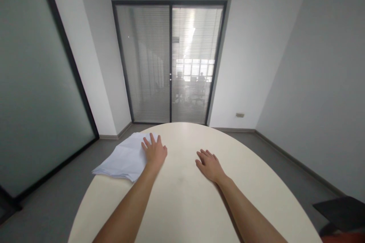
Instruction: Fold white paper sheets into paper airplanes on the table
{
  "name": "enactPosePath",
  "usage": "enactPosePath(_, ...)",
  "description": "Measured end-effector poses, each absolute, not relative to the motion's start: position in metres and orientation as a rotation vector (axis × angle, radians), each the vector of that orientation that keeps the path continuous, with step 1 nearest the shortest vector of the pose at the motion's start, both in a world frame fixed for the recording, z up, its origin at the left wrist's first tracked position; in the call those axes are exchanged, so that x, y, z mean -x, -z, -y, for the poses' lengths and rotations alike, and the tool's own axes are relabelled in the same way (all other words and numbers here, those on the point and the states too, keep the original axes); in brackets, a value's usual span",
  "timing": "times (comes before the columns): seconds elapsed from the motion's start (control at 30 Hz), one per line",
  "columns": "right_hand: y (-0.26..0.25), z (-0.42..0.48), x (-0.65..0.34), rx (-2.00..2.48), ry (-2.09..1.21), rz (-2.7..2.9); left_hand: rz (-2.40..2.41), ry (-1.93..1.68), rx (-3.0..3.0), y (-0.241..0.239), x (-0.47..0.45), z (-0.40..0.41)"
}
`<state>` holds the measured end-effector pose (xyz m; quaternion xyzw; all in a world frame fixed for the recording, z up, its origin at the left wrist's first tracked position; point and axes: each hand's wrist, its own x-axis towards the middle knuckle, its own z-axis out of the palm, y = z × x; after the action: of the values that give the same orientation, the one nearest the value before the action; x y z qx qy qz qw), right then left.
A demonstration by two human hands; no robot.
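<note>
A pale, creased sheet (122,157), folded in layers, lies at the left of the round cream table (182,197); whether it is paper or cloth I cannot tell. Part of it hangs past the table's left edge. My left hand (155,153) rests on its right side with fingers spread, the thumb reaching over the bare tabletop. To the right, my right hand (210,165) is palm down over the table, holding nothing, its fingers stretched forward and the thumb apart. Some of the sheet is hidden under my left hand.
Beyond the table stands a glass double door (170,64) with blinds. A frosted glass panel (37,83) is at the left. A dark chair-like object (342,210) sits at the lower right, beside the table. A socket plate (240,115) is low on the far wall.
</note>
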<state>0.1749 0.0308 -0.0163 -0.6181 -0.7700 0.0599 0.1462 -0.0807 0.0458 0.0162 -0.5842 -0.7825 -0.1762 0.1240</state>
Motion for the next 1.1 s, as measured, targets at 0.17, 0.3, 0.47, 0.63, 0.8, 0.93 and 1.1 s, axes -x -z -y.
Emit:
enactPosePath(0.17, 0.014, -0.029, -0.175, 1.788, -0.179, 2.203, 2.592, 0.414, 1.522, 0.016, 0.1, -0.055)
enactPosePath(0.3, 0.014, -0.03, -0.176, 1.796, -0.192, 2.199, 2.544, 0.354, 1.594, 0.019, 0.102, -0.057)
enactPosePath(0.47, 0.015, -0.031, -0.176, 1.797, -0.197, 2.2, 2.512, 0.356, 1.696, 0.011, 0.101, -0.055)
enactPosePath(0.63, 0.014, -0.03, -0.176, 1.784, -0.179, 2.201, 2.527, 0.338, 1.734, 0.008, 0.102, -0.054)
enactPosePath(0.8, 0.014, -0.028, -0.176, 1.788, -0.184, 2.201, 2.638, 0.398, 1.617, 0.001, 0.104, -0.056)
enactPosePath(0.93, 0.013, -0.027, -0.176, 1.79, -0.172, 2.203, 2.549, 0.423, 1.582, -0.019, 0.1, -0.053)
enactPosePath(1.1, 0.017, -0.027, -0.176, 1.781, -0.17, 2.19, 2.209, 0.527, 1.721, -0.062, 0.075, -0.031)
